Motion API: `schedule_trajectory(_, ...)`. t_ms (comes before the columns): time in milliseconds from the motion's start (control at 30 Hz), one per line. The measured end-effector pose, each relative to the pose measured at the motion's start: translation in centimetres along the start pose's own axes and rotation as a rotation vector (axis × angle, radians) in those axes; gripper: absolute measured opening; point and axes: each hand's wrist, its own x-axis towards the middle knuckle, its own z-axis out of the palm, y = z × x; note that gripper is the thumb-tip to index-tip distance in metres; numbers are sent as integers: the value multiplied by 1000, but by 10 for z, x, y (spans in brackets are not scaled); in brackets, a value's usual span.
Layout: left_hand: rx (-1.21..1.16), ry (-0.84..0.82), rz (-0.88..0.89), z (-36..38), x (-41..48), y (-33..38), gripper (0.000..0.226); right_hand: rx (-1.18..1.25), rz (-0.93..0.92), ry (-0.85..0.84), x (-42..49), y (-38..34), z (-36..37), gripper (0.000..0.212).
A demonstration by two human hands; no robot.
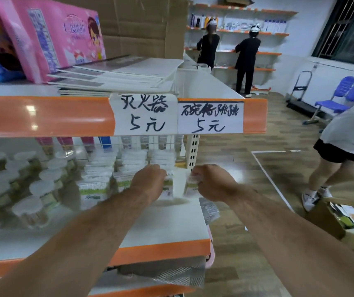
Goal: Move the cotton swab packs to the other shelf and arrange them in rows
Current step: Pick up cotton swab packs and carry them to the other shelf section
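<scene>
On the white lower shelf with an orange lip, near its right end, two small clear plastic cotton swab packs with green-and-white labels are held upright, side by side. One is gripped by the curled left hand and the other pinched by the right hand, though the fingertips are blurred. The packs are judged light, fairly stiff and slick, best taken across the sides. Behind them, further packs are stacked in rows.
</scene>
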Motion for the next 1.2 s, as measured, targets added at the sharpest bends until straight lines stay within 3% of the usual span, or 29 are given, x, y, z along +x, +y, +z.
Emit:
schedule_trajectory(300,-28,28,9,2,-1,-2,31,-14,24,-18,-10,-9,-4,32)
schedule_trajectory(433,-72,37,23,2,-4,-9,30,-3,50,-22,-9,-17,-2,38)
schedule_trajectory(600,-176,135,41,-7,-15,-28,68,14,53,-38,2,-38,5,32)
schedule_trajectory(767,-256,163,-41,-32,-35,-59,76,-49,-1,-102,20,-66,25,19)
schedule_trajectory(1000,-156,126,-60,-33,-62,-118,71,-244,-34,-124,40,-83,45,14)
schedule_trajectory(1200,-149,112,-96,-38,-77,-138,69,-190,12,-109,45,-86,53,18)
